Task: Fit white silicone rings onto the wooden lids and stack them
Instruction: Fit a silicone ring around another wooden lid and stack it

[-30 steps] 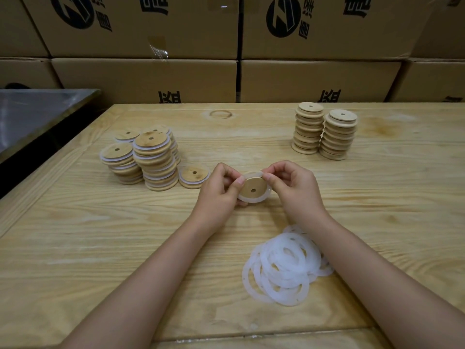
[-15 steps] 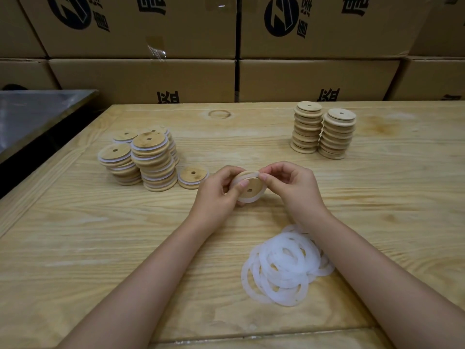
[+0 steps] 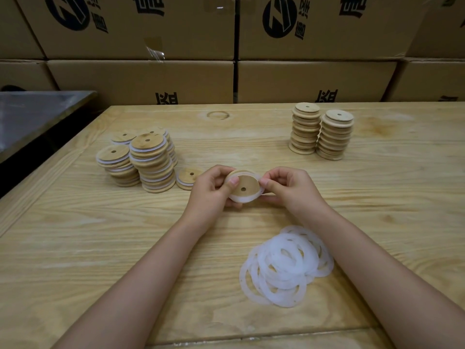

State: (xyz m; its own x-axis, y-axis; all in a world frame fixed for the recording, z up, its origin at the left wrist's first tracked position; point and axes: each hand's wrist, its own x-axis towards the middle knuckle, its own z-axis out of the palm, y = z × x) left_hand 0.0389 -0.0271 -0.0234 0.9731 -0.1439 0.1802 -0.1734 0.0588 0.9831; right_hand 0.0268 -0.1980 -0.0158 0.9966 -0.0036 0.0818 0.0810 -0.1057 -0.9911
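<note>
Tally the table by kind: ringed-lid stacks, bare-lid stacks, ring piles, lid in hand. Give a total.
Stacks of ringed wooden lids: 5, counting the short one and two partly hidden
Stacks of bare wooden lids: 2
Pile of loose white silicone rings: 1
Wooden lid with ring, held by left hand and right hand: 1
Total: 9
</note>
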